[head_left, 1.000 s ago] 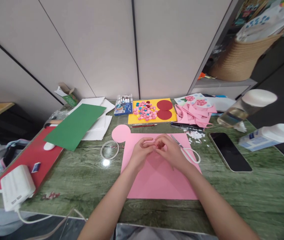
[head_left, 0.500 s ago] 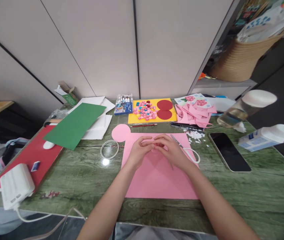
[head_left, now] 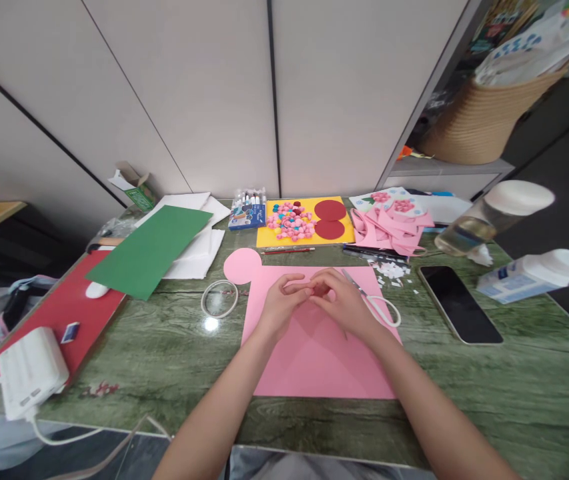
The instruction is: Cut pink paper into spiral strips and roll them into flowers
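Note:
My left hand point(head_left: 284, 305) and my right hand point(head_left: 343, 303) meet fingertip to fingertip above a pink paper sheet point(head_left: 324, 373). Both have thumb and fingers pinched together; a speck of pink or red shows between them, too small and covered to name. Beside my right hand, partly behind it, lie scissors point(head_left: 390, 321) with white handles. A pink paper circle point(head_left: 242, 265) touches the sheet's upper left corner, and a pale ring point(head_left: 205, 308) rests below it. Farther back, small pink, blue and yellow balls point(head_left: 291, 223) and red circles point(head_left: 329, 229) lie on yellow paper point(head_left: 284, 244).
Pink paper scraps point(head_left: 389, 230), white bits point(head_left: 391, 269), a phone point(head_left: 460, 305), a lidded bottle point(head_left: 494, 217) and a white-blue container point(head_left: 531, 275) stand or lie to the right. On the left are green paper point(head_left: 151, 250), red paper point(head_left: 77, 310) and a white power bank point(head_left: 34, 370) with a cable.
My fingers have shifted slightly against each other at the pinch, with the right hand's fingers curling a bit more. Everything else on the table looks the same.

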Demonstrator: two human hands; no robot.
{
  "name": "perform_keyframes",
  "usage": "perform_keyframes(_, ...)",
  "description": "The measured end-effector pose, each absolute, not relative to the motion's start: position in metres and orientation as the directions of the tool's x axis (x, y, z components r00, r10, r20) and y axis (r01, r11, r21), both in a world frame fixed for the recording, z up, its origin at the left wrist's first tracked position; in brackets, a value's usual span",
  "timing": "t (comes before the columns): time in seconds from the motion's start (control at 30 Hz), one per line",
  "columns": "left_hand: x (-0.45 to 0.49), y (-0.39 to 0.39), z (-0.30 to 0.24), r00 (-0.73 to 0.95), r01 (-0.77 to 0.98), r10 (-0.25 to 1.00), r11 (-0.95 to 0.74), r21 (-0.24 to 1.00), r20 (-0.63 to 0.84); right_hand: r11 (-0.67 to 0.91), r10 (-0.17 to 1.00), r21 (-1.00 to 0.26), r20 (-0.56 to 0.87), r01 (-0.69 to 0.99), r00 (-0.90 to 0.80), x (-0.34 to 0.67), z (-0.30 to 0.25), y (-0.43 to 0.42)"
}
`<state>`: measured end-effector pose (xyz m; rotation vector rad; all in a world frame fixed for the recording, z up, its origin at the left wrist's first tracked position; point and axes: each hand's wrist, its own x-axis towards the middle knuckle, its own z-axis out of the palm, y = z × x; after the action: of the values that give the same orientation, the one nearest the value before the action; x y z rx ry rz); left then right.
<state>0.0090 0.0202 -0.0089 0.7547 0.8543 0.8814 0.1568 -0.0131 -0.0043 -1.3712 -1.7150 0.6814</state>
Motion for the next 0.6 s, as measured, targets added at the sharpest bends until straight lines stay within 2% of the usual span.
perform_keyframes(0.33,0.0008,0.0241,-0.0070,0.412,-0.262,0.862,0.422,0.868,-0.295,0.291,0.957,-0.809,0.247,0.511,-0.154,0.1614,0.0009,-0.0138)
perform_keyframes(0.6,0.0071,0.0218,-0.0078,0.396,-0.303,0.862,0.448,0.841,-0.316,0.281,0.957,-0.797,0.275,0.535,-0.094,0.1596,-0.0023,-0.0125)
